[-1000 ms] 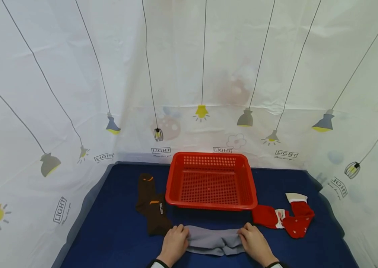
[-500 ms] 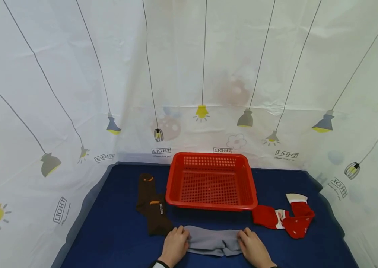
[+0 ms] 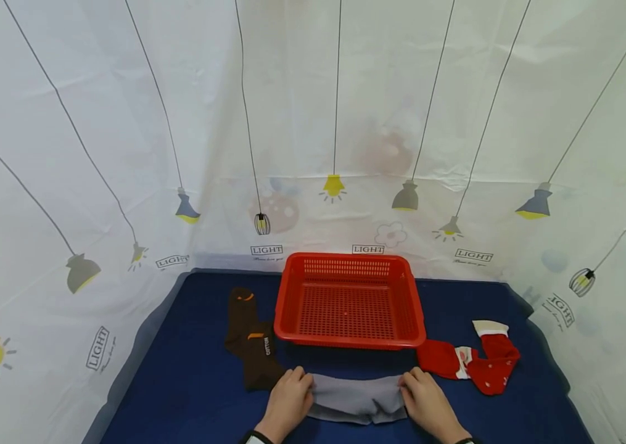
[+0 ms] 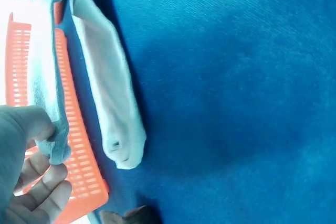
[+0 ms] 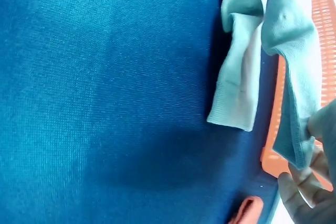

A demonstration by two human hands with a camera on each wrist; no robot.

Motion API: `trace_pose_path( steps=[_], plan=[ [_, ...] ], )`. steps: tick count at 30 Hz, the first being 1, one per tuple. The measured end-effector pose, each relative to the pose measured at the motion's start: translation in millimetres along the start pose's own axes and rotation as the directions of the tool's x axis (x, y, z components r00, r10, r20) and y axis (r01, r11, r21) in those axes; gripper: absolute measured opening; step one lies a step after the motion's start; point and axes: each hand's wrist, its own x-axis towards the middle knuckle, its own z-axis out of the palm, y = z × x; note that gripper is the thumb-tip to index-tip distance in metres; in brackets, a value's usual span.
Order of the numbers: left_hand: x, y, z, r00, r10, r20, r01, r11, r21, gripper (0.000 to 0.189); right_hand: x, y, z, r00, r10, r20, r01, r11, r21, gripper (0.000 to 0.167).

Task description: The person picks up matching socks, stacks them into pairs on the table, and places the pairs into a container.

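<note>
My left hand (image 3: 288,398) pinches one end of a grey sock (image 3: 354,388) between thumb and fingers. The opposite end is pinched by my right hand (image 3: 429,398), so the sock stretches sideways between them. In the left wrist view this held sock (image 4: 44,72) is raised over a second grey sock (image 4: 113,93), which lies lengthwise on the blue cloth. The right wrist view shows the held sock (image 5: 299,66) hanging from my fingers (image 5: 310,182), with the lower sock's cuff (image 5: 233,100) flat beside it.
Behind the grey socks stands a red plastic basket (image 3: 285,290) with nothing in it. Brown socks (image 3: 254,345) lie to its left, red and white socks (image 3: 490,364) to its right. A white curtain (image 3: 313,123) printed with lamps surrounds the dark blue cloth (image 3: 190,382).
The upper grey sock has been drawn straighter between my hands. My right hand has shifted slightly forward and to the right; my left has moved only a little.
</note>
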Motion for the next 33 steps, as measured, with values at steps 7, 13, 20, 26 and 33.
trace_pose_path(
  steps=[7,13,20,26,33],
  plan=[
    [-3.8,-1.2,1.7,1.0,0.013,-0.014,-0.013,1.0,-0.01,0.023,-7.9,2,2,0.997,-0.068,-0.042,0.069,0.997,0.016,0.028],
    [-2.1,-7.1,14.4,1.0,-0.006,-0.014,0.006,1.0,-0.009,0.023,-5.6,9,18,0.957,-0.205,-0.205,0.2,0.979,-0.045,0.032],
    [-5.5,-11.8,28.3,0.999,-0.019,-0.039,0.02,0.999,0.029,0.025,-5.5,13,35,0.946,-0.225,-0.235,0.207,0.973,-0.099,0.039],
    [-11.1,-12.4,34.4,0.998,-0.028,-0.062,0.033,0.996,0.077,0.029,-8.4,15,43,0.978,-0.16,-0.133,0.144,0.982,-0.125,0.032],
    [-13.9,-11.7,38.0,0.998,-0.037,-0.044,0.042,0.993,0.113,0.03,-11.0,19,44,0.998,-0.058,0.021,0.06,0.994,-0.094,0.028]
  ],
)
